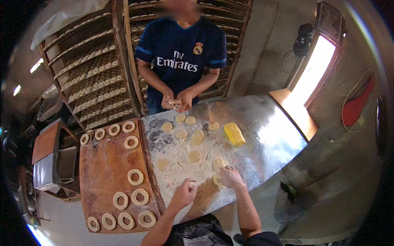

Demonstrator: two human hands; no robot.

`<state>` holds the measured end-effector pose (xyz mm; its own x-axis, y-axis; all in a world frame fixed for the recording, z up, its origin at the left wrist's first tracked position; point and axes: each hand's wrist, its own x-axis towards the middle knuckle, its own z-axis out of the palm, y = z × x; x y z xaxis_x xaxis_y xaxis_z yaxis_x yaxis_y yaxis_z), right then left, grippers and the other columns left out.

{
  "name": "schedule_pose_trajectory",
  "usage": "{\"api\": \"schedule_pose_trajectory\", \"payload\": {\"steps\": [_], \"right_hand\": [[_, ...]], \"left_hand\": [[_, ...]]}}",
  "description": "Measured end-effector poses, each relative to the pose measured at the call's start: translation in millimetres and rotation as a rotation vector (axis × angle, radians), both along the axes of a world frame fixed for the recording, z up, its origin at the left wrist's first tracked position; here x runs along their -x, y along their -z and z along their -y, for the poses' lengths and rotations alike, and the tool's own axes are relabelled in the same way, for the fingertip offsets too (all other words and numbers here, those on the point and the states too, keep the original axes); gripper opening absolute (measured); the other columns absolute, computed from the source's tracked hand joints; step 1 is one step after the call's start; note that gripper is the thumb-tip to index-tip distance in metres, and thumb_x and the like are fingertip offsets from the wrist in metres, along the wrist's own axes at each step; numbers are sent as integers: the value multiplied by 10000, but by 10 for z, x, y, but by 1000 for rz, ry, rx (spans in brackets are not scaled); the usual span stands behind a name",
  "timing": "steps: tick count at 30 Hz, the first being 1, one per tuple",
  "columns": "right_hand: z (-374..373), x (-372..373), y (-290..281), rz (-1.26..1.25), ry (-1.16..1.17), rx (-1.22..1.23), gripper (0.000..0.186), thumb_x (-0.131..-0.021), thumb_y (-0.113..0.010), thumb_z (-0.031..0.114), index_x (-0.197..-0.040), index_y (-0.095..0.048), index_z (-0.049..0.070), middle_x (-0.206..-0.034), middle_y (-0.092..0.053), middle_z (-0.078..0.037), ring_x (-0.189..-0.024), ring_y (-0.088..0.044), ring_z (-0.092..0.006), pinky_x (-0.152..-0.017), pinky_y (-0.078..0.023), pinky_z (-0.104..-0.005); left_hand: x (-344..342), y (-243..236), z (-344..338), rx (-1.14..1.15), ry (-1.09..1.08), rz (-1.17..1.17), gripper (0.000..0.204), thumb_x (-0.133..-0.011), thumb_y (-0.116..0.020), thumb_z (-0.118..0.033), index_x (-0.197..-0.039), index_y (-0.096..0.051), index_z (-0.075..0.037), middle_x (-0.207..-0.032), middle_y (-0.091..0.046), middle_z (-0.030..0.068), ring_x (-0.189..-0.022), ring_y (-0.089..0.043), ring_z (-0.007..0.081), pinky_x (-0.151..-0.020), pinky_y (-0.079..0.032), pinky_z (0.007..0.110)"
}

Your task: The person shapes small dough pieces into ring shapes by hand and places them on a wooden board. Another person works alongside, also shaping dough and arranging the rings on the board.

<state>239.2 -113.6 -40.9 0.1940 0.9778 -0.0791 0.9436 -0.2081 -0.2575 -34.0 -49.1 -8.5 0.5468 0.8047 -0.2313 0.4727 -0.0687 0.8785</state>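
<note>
Dark clothing [207, 228] nearest; left hand [185, 193] curled, right hand [231, 177] over a dough disc [216, 180], grips unclear; hard pressing could flatten it.

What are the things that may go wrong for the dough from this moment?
The right hand is at two dough discs lying close together, so its fingers might dent them or push one into the other.
Two other discs appear to overlap on the floured table and could stick together.
The lowest dough rings lie near the wooden board's edge, the rightmost close to the left forearm, which might brush it.
</note>
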Motion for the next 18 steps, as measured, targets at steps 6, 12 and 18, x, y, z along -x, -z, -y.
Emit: {"api": "schedule_pose_trajectory", "payload": {"steps": [6, 12, 18], "right_hand": [[34, -36, -286, -943, -9, -28, 457, -855, -720, 59, -1230, -460, 56, -1036, -674, -157, -954, -660, -287, -802, -525, -404], [46, 158, -436, -1373, -10, -73, 609, -819, -695, -87, -1291, -341, 64, -1038, -642, -138, -952, -638, -222, -795, -523, -342], [-284, 832, -666, -383, -124, -420, 773, -730, -749, -47, -1387, -349, 36, -1102, -610, -172, -1008, -636, -266, -831, -536, -359]], "left_hand": [[-744, 108, 143, 20, -10, 37, 357, -977, -639, -337, -1194, -630, -54, -924, -734, 193, -879, -739, 275, -797, -562, 365], [-581, -224, 178, 186, -93, 384, 360, -893, -756, -212, -1183, -665, -18, -1007, -742, 118, -928, -697, 118, -813, -562, 293], [-259, -443, 239, -116, -172, 149, 374, -787, -758, -61, -1140, -649, -2, -954, -688, 131, -843, -681, 233, -764, -545, 359]]}}
